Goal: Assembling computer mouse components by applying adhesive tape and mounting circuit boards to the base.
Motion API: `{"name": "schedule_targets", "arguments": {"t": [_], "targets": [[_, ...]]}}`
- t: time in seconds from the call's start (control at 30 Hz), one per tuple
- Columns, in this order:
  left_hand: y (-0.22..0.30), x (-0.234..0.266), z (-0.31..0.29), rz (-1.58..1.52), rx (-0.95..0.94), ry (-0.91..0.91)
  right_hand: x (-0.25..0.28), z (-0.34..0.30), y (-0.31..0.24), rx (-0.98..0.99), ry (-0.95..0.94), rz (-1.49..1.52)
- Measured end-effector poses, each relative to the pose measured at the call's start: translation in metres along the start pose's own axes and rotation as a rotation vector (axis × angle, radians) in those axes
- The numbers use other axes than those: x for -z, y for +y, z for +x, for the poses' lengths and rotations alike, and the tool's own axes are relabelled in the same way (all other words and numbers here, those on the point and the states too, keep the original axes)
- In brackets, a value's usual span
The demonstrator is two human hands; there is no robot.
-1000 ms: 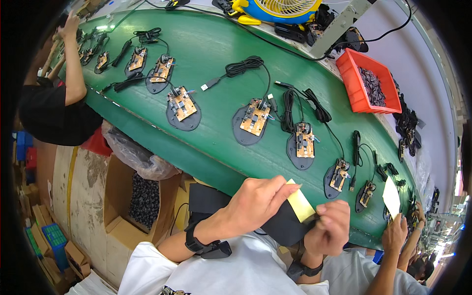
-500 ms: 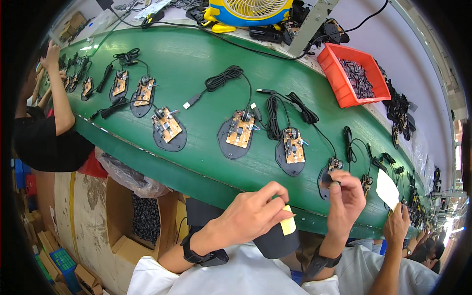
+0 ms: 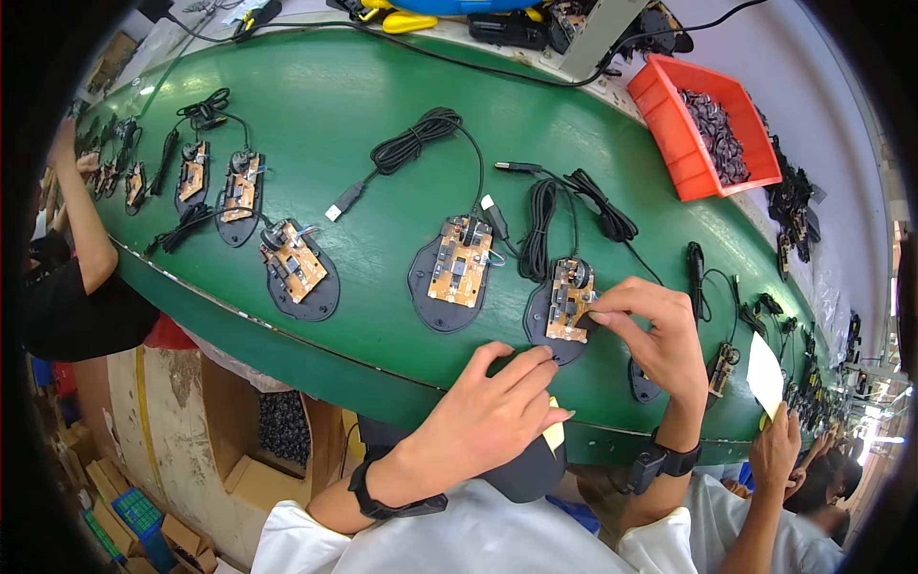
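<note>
A mouse base (image 3: 552, 346) with a tan circuit board (image 3: 564, 304) lies on the green work surface in front of me. My right hand (image 3: 660, 330) is closed in a pinch at the board's right edge. A small dark bit shows at its fingertips, too small to name. My left hand (image 3: 497, 407) has its fingertips at the base's near edge and holds a yellow slip of paper (image 3: 554, 435) by the thumb. To the left lies another mouse base (image 3: 421, 297), its coiled black cable (image 3: 416, 139) stretching away. My right hand partly hides a further base (image 3: 644, 383).
More mouse bases with boards (image 3: 296, 268) lie along the green surface (image 3: 316, 105). An orange bin (image 3: 669, 143) of small dark parts stands at the far right. A co-worker's hand (image 3: 775, 445) holds white paper on the right; another person's arm (image 3: 86, 230) is at left.
My right hand has moved from the base on the right to the nearer board and lowered its pinch there. My left fingertips now meet that base's edge. The view has shifted slightly.
</note>
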State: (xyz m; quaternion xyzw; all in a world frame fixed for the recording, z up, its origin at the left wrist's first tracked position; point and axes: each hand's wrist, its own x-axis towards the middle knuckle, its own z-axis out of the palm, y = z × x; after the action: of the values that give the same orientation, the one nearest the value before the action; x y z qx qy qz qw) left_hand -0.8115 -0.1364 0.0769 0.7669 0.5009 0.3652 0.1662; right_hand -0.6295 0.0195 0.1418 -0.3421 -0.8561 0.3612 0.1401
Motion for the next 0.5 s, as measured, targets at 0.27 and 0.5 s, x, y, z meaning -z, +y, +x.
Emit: {"name": "schedule_targets", "arguments": {"t": [0.27,0.5], "targets": [[0.0,0.002,0.003,0.056,0.001,-0.037,-0.016,0.004,0.009,-0.013,0.004,0.014],[0.003,0.003,0.008,0.139,-0.036,-0.076,-0.019,0.004,0.008,-0.022,-0.021,0.036]]}}
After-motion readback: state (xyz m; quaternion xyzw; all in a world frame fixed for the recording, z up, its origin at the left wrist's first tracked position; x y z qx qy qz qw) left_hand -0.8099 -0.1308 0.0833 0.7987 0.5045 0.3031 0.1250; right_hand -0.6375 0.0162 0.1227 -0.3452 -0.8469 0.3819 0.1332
